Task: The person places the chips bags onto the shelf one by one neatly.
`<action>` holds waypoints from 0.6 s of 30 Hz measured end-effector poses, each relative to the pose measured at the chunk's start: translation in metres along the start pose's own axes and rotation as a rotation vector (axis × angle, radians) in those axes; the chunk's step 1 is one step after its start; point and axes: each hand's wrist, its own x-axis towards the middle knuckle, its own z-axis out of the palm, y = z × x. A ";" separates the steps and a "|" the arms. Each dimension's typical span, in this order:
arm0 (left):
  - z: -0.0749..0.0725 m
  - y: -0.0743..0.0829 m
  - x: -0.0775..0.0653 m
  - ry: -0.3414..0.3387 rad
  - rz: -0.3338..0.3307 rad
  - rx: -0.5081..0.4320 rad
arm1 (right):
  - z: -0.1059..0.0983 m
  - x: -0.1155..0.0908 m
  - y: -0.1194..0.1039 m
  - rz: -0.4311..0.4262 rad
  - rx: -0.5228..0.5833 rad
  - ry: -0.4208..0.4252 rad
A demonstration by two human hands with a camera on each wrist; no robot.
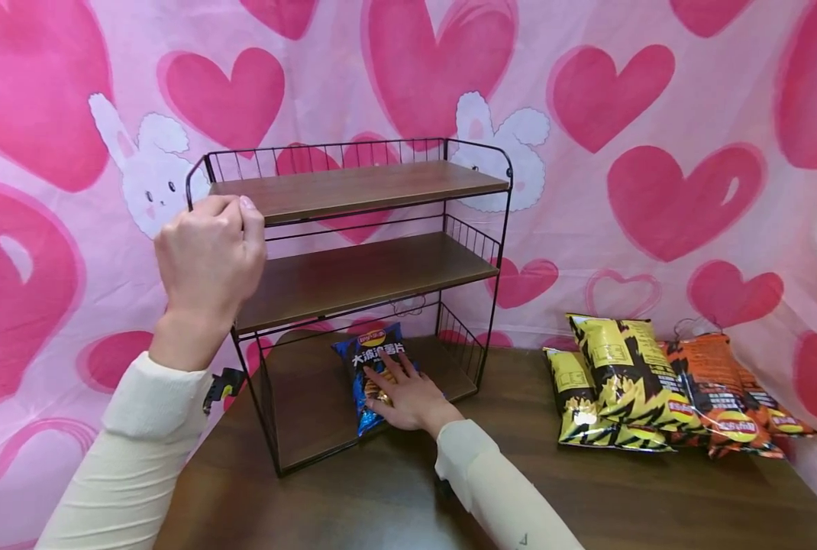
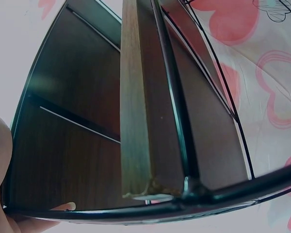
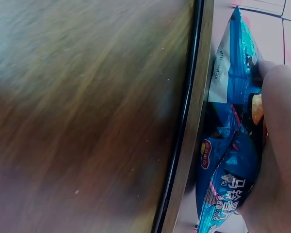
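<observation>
A blue bag of potato chips (image 1: 374, 367) lies on the bottom board of a black wire shelf rack (image 1: 360, 294) with three brown boards. My right hand (image 1: 408, 397) rests on the bag with its fingers spread and fairly straight. In the right wrist view, the bag (image 3: 228, 150) is seen from its side, under my right hand (image 3: 281, 145). My left hand (image 1: 209, 252) is curled at the rack's front left upright, by the upper boards. The left wrist view shows a fingertip (image 2: 63, 207) behind the rack's dark rod (image 2: 136, 212).
On the table (image 1: 518, 473), right of the rack, lie yellow-and-black chip bags (image 1: 621, 374) and orange-and-black ones (image 1: 721, 389), some overlapping. A pink cloth (image 1: 381, 69) with hearts and rabbits hangs behind. A small dark object (image 1: 223, 386) shows beside my left sleeve.
</observation>
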 end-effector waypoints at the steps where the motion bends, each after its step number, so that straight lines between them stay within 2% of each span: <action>1: 0.000 0.001 0.000 0.002 0.002 -0.003 | 0.000 0.000 0.000 0.002 0.000 0.001; 10: 0.002 0.003 0.003 0.002 0.009 -0.002 | -0.005 -0.002 -0.001 -0.016 -0.006 0.018; 18: 0.000 -0.001 -0.001 -0.009 -0.008 0.013 | 0.002 -0.002 -0.004 -0.018 0.015 0.035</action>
